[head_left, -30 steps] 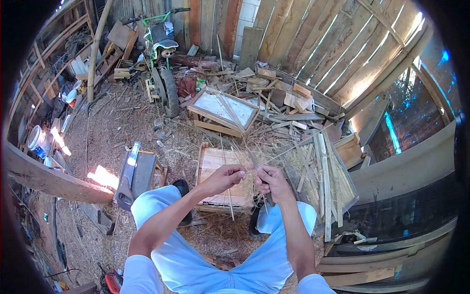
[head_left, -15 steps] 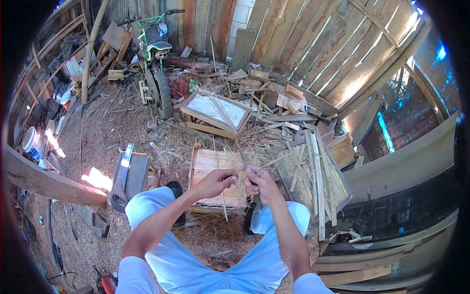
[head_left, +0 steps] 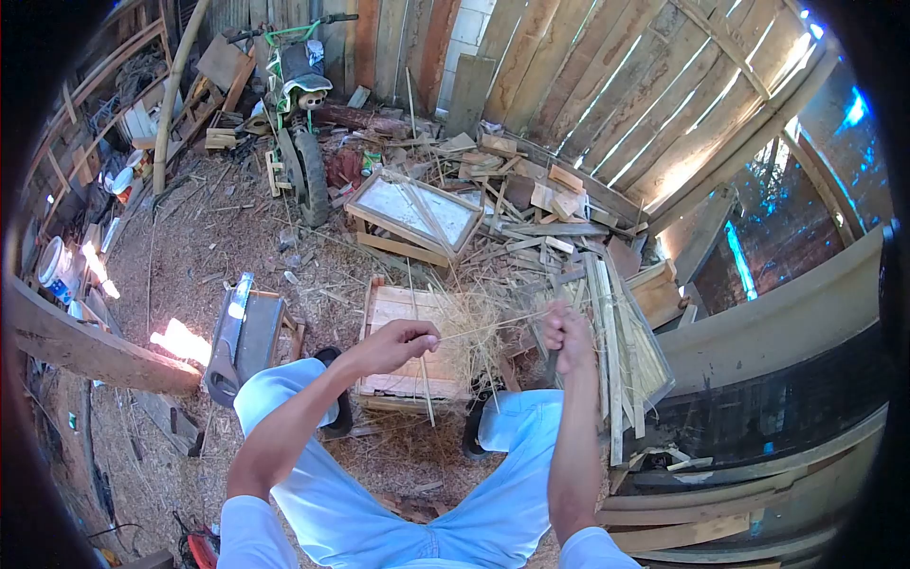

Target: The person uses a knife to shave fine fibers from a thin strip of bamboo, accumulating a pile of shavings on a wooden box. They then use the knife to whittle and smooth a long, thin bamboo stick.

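L hand (head_left: 409, 339): grip closed on thin strip (head_left: 488, 328), pinched at the fingertips. Strip runs R, slightly up, above wooden box (head_left: 393, 324) and pale shavings (head_left: 471, 353), to near R hand (head_left: 567, 339). R hand: grip closed on knife (head_left: 552, 364), dark handle below fist; blade blurred, contact w/ strip can't be confirmed. Wooden box sits on grd. btwn the feet, shavings at its R side. Loose slats (head_left: 607, 346) lie R of R hand. Handsaw (head_left: 225, 356) rests on dark-topped stand (head_left: 258, 332), L of L knee.
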Demonstrator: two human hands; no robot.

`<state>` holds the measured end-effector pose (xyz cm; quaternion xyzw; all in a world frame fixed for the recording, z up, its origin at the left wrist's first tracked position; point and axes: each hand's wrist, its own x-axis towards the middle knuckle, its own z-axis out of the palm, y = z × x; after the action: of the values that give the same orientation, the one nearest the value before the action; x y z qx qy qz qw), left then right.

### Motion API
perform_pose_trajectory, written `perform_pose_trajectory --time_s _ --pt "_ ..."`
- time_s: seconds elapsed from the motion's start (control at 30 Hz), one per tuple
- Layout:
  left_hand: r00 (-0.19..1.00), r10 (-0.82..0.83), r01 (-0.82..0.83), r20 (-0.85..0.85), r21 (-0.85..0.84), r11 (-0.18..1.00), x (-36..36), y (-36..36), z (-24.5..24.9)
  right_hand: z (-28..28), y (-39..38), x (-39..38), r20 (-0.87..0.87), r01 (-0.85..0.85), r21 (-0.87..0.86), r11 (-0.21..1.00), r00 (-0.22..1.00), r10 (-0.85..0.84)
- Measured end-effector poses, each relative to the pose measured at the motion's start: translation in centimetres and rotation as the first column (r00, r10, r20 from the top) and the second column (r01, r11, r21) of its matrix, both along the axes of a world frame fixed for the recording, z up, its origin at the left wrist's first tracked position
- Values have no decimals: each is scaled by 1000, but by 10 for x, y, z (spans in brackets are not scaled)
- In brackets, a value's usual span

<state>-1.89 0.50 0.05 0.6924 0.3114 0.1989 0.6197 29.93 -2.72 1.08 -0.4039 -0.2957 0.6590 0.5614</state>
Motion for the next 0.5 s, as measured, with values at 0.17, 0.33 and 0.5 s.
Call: perform_pose_trajectory --time_s 0.17,0.33,0.5 --pt "998 33 -27 -48 116 993 6 2 -5 -1 -5 -28 -75 11 -32 999 997 -13" --pt "994 52 -41 99 -111 993 28 -4 -1 -15 -10 -90 -3 -327 -101 940 945 328" --pt "978 -7 94 206 -415 905 23 2 -4 -6 -7 -75 5 -320 -84 944 947 321"
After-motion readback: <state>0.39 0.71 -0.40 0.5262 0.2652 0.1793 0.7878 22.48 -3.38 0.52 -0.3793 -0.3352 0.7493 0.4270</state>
